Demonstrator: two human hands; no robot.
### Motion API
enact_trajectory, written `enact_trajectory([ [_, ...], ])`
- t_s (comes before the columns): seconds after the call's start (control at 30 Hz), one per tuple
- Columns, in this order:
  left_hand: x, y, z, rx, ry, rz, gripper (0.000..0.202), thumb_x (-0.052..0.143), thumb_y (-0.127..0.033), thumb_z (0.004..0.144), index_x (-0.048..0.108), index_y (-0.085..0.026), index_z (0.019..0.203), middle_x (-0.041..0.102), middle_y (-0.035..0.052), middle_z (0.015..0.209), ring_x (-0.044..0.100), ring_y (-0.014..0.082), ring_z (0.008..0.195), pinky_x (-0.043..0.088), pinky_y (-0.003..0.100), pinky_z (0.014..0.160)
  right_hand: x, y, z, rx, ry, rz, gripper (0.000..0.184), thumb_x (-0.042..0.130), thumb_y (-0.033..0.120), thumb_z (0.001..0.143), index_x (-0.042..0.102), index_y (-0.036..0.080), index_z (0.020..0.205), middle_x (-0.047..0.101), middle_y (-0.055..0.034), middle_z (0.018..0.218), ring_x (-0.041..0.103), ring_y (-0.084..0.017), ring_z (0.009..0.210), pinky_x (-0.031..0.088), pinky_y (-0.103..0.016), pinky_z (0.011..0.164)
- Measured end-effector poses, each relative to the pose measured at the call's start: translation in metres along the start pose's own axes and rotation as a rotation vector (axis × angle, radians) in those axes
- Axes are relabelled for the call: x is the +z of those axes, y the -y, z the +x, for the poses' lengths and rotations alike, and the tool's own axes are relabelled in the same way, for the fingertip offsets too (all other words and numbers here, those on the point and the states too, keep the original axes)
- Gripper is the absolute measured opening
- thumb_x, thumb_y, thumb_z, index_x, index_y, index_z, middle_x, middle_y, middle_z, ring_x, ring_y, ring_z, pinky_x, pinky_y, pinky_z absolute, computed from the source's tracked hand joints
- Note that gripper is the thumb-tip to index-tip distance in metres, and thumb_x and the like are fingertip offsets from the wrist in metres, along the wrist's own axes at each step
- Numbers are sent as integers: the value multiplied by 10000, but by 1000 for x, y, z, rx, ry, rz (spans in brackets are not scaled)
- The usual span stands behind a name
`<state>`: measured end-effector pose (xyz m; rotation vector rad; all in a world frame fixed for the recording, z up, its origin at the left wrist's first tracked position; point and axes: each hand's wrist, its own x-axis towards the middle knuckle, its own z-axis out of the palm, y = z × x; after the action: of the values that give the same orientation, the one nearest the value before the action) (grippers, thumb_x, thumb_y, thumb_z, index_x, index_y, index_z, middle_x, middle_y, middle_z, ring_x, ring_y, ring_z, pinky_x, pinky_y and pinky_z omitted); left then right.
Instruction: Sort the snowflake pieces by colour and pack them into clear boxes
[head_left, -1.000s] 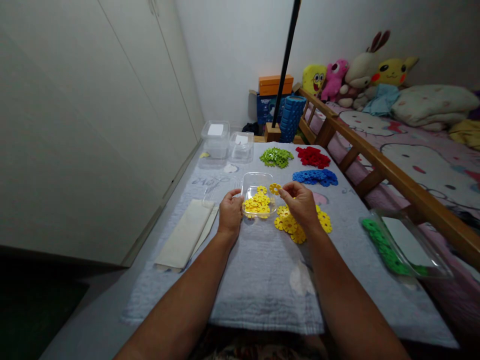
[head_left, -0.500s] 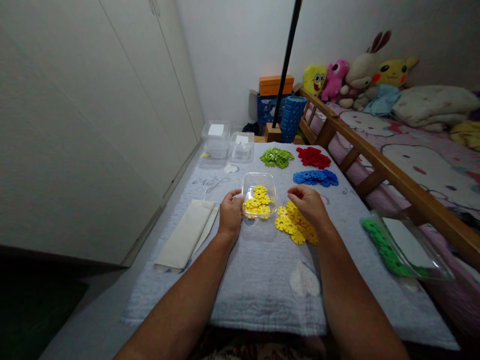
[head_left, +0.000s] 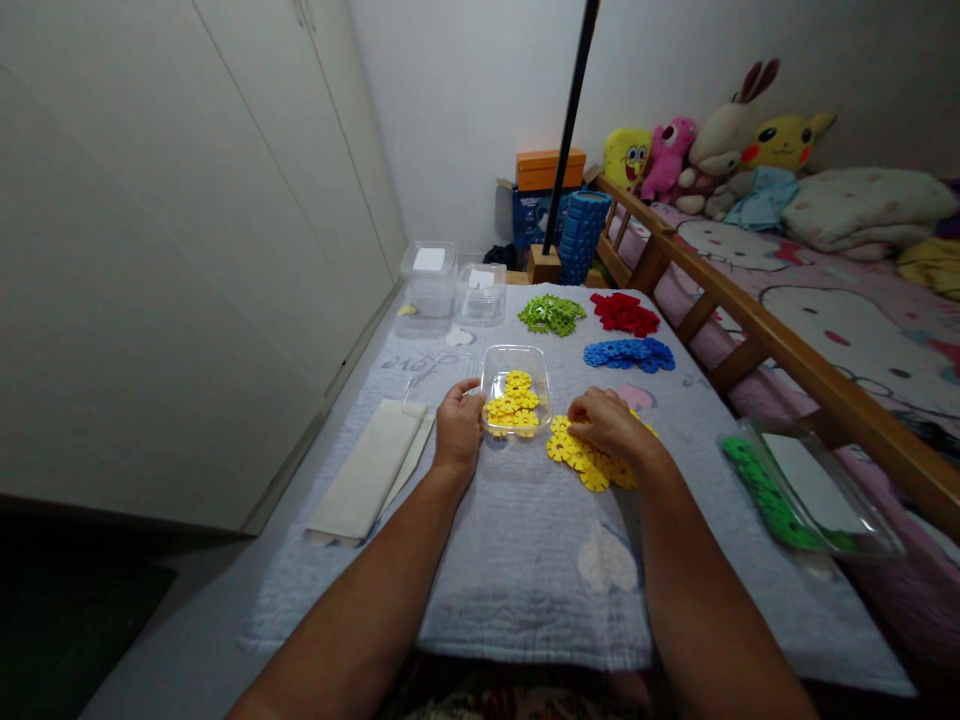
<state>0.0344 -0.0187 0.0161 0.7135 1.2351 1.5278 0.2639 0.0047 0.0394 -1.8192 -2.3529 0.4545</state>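
Observation:
A clear plastic container [head_left: 537, 364] sits on the grey quilted mat [head_left: 525, 540] with several yellow snowflake discs [head_left: 512, 402] inside. My left hand [head_left: 457, 430] grips its left rim, fingers curled on the edge. A loose pile of yellow discs [head_left: 581, 462] lies just right of the container. My right hand [head_left: 609, 424] rests on top of that pile, fingers bent down and pinching among the discs; what they hold is hidden.
Light green [head_left: 552, 314], red [head_left: 625, 313] and blue [head_left: 628, 353] disc piles lie further back. A clear lid [head_left: 433, 380] and folded cloth [head_left: 369, 480] are at left, two empty tubs [head_left: 430, 277] behind. A tray of green discs [head_left: 780, 510] lies right, beside a wooden bed rail [head_left: 757, 335].
My right hand let a yellow disc go over the container, then moved down and right onto the loose yellow pile. The left hand stayed on the container's rim.

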Motion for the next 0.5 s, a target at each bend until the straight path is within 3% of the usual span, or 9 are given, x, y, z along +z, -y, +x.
enact_trajectory([
  [0.13,-1,1,1,5,6,1,405,674,-315,688,617,-144,1051,413,-116,507,308,53,375,249,186,392,0,-4,0,-31,-25,144,57,664,144,719,682,196,735,664,-42,839,547,-194,847,360,-284,714],
  [0.27,-2,2,2,10,9,16,407,660,-312,698,614,-145,1066,414,-117,514,313,54,382,262,183,396,-4,-7,2,-33,-41,440,61,640,215,728,596,198,689,605,8,700,531,-151,673,358,-265,605],
  [0.5,-2,4,3,8,8,8,412,668,-320,700,616,-145,1068,398,-119,515,315,58,389,251,184,396,-5,9,5,5,-477,765,167,643,366,754,590,208,740,583,12,679,547,-154,633,424,-284,607],
])
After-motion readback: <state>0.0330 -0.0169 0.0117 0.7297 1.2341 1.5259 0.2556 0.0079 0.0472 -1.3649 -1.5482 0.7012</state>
